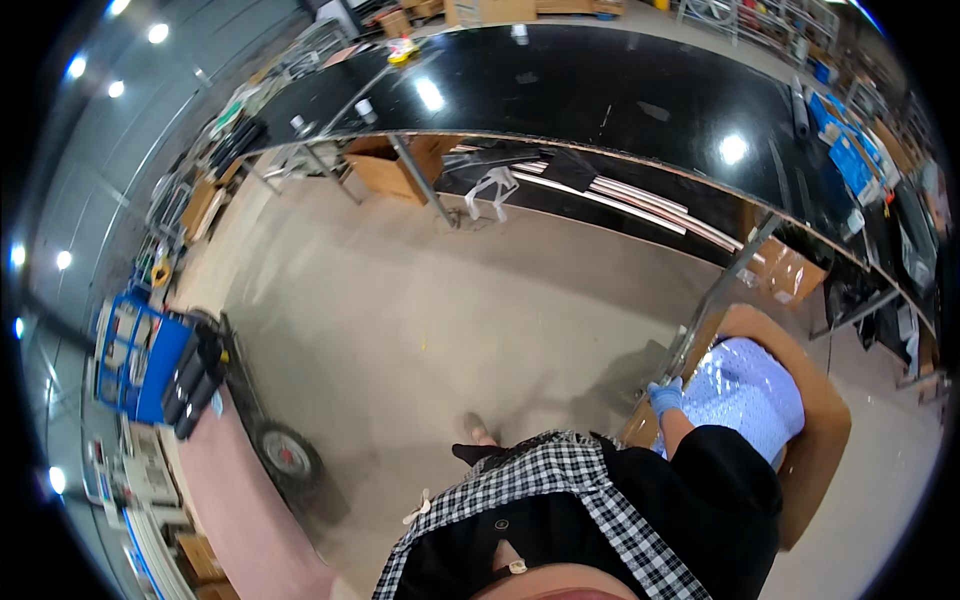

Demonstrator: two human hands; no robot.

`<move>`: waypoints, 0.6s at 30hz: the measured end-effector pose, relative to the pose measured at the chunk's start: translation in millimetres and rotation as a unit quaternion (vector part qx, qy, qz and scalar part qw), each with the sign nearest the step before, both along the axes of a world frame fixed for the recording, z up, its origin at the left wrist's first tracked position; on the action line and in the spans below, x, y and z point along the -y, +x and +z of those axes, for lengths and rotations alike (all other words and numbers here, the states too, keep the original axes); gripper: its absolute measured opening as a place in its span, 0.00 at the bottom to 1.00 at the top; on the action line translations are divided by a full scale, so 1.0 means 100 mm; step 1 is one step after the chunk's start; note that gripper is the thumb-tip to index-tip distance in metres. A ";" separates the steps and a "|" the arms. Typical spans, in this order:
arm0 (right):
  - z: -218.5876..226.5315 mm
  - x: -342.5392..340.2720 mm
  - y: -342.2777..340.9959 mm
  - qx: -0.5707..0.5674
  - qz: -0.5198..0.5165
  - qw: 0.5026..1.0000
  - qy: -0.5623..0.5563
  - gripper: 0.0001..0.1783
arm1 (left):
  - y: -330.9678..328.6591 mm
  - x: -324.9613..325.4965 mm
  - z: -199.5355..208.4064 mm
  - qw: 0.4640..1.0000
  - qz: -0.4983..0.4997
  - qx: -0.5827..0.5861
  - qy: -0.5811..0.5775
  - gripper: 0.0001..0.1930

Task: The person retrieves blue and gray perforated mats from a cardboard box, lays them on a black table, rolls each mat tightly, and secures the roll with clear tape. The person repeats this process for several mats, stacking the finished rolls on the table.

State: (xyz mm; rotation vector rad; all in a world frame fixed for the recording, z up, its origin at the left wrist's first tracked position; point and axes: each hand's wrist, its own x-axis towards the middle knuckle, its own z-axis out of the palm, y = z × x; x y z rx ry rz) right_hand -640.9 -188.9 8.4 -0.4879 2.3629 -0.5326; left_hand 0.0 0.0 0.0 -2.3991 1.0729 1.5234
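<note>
My right hand (665, 398), in a blue glove, is at the left edge of an open cardboard box (825, 410). Its fingers look closed over the box's rim. Inside the box, a large bundle wrapped in shiny, pale bluish bubble-type film (745, 390) fills most of the opening. The box stands on the floor at the lower right, close by a metal table leg (735, 270). My left hand is out of sight. A black-and-white checked apron (540, 465) over dark clothing covers the lower middle.
A long black-topped table (600, 85) curves across the far side, with pale strips (620, 200) and a cardboard box (395, 165) beneath. At left stands a wheeled cart (285, 450) beside a pink surface (235, 480) and blue frame (130, 355). Blue plastic wrapping (850, 150) lies far right.
</note>
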 end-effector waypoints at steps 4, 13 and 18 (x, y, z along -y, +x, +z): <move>-0.04 0.73 0.86 0.050 -0.013 0.979 -0.197 0.48 | 1.06 1.66 -0.07 0.998 -0.021 -0.001 -0.067 0.18; 0.84 2.49 2.53 0.049 0.056 0.997 0.003 0.39 | 2.08 6.42 0.80 0.889 0.147 -0.318 -0.295 0.24; 1.04 2.94 2.81 0.050 0.023 0.998 -0.012 0.42 | 0.16 7.21 1.62 0.913 -0.077 -0.366 -0.166 0.20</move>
